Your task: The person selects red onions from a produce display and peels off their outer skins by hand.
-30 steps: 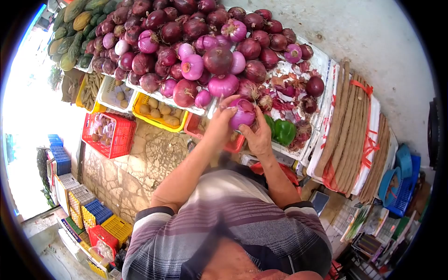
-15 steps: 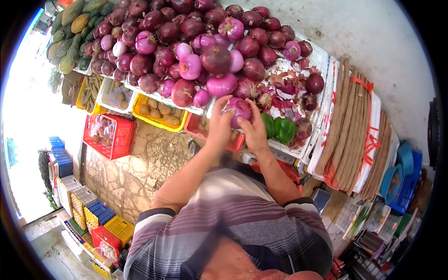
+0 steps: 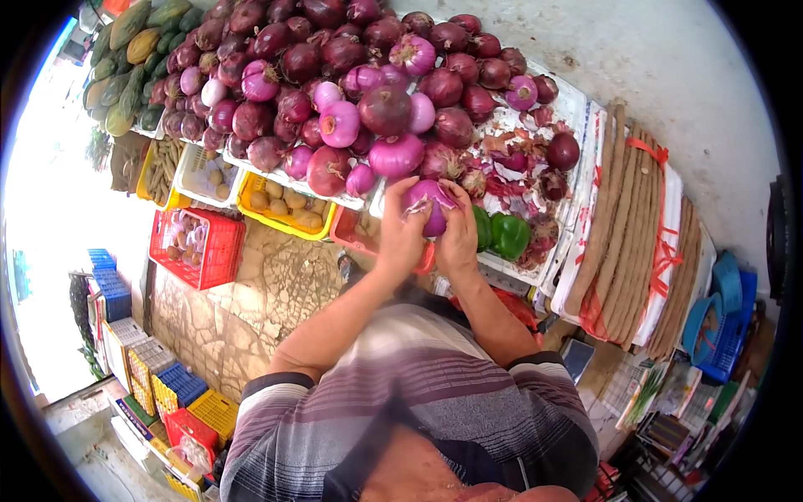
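Observation:
Between my two hands is a purple onion (image 3: 432,201), with a strip of skin partly loose on its top. My left hand (image 3: 401,230) wraps round its left side, fingers closed on it. On the right side my right hand (image 3: 457,234) grips it, thumb and fingers pressed against the skin. Just beyond lies a large pile of red onions (image 3: 335,75), some dark and some peeled to bright purple. Loose onion skins (image 3: 510,180) cover the tray right of the pile. Green peppers (image 3: 508,235) sit right beside my right hand.
Long brown roots (image 3: 623,234) tied with red tape lie at the right. Yellow crate (image 3: 288,219) with potatoes and a red crate (image 3: 219,255) stand at the left. Green and yellow squashes (image 3: 125,67) are at the far left. Blue basins (image 3: 701,328) stand at the far right.
The onion has been turned in my hands, and a loose flap of skin now shows on top. Both hands have shifted slightly around it.

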The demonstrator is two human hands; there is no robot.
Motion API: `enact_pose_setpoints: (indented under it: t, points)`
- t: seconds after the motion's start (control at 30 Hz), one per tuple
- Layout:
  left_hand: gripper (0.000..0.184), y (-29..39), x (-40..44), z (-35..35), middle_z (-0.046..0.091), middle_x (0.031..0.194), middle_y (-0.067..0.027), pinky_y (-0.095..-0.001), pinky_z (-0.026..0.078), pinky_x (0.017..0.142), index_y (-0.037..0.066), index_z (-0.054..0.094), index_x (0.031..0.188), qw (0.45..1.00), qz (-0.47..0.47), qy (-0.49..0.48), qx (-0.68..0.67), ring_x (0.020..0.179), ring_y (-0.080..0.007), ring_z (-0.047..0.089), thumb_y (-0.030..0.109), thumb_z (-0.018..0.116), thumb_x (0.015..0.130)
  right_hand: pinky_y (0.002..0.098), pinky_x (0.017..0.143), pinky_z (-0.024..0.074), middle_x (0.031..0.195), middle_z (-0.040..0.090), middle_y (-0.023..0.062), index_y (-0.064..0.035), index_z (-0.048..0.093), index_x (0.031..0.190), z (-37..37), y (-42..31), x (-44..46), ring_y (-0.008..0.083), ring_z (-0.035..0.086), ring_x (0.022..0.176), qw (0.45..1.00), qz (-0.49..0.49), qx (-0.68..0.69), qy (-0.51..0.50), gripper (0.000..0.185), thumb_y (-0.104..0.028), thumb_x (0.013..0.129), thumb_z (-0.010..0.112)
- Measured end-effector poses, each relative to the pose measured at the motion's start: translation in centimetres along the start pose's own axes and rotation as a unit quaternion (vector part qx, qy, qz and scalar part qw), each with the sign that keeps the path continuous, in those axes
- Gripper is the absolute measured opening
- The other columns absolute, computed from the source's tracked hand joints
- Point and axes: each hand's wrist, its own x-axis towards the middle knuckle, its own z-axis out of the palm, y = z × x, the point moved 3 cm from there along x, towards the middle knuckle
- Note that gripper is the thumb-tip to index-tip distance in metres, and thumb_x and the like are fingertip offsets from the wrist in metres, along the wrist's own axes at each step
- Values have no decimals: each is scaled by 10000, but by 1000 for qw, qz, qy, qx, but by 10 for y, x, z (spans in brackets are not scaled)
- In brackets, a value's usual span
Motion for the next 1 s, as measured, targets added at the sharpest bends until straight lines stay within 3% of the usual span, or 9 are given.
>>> enact_pose_setpoints:
  t: [0.07,0.23,0.33,0.4,0.47,0.57,0.8,0.97,1.0]
  points:
    - [492,-2,-2,-1,527,1315,-138,-342,398,1085,-4,481,1371,998,51,2,25,1231,-224,513,17,608,895,392,1068,470,1352,566,199,49,512,1365,-1,-5,1,284,580,1228,982,-123,-144,3,404,-138,1013,446]
    - [490,8,0,-2,538,1321,-122,-335,407,1065,17,508,1379,995,92,15,43,1208,-216,516,82,591,901,401,1041,494,1316,595,190,61,547,1330,9,-6,6,298,619,1170,989,65,129,43,380,-107,990,527]
    - [473,13,3,-2,573,1270,-120,-325,443,1019,12,517,1369,997,73,27,10,1144,-211,555,90,580,906,367,995,512,1179,655,123,48,598,1258,-1,-25,9,242,645,1085,996,3,-81,41,310,-113,998,550]
    - [468,14,3,-3,580,1252,-119,-325,448,1013,14,520,1369,999,43,14,-24,1136,-201,558,89,565,909,333,939,523,1074,678,81,37,629,1189,-8,-16,10,193,651,1014,997,55,-35,38,256,-134,1014,556]
    - [466,6,3,-5,577,1245,-112,-319,456,1006,18,523,1367,998,5,2,-70,1138,-191,559,51,568,904,301,868,531,976,685,53,29,651,1111,-7,9,12,152,645,941,925,231,298,47,222,-158,1029,564]
    - [467,-11,8,-6,570,1246,-105,-315,473,996,24,527,1364,983,-59,-15,-176,1143,-185,566,-5,575,901,286,692,451,806,632,12,13,696,1014,-3,6,17,90,540,762,914,231,315,110,307,-244,1045,533]
    - [427,-21,9,3,608,1245,-150,-387,531,982,24,526,1358,916,-143,-39,-373,1129,-256,629,135,488,948,297,738,534,957,682,73,-23,649,1100,-30,10,15,171,648,791,966,221,114,71,167,-158,1029,582]
    - [464,-20,11,8,615,1247,-171,-420,545,984,14,508,1372,873,-187,-58,-447,1148,-279,635,199,497,946,364,805,538,892,669,77,-21,647,1045,-35,31,29,211,640,790,730,348,547,216,192,-169,1052,524]
    - [470,-19,11,7,615,1246,-174,-424,545,988,12,505,1374,877,-184,-69,-438,1149,-279,635,204,500,944,443,877,556,899,666,91,-40,631,1089,-45,40,32,249,661,833,748,341,528,212,164,-156,1053,520]
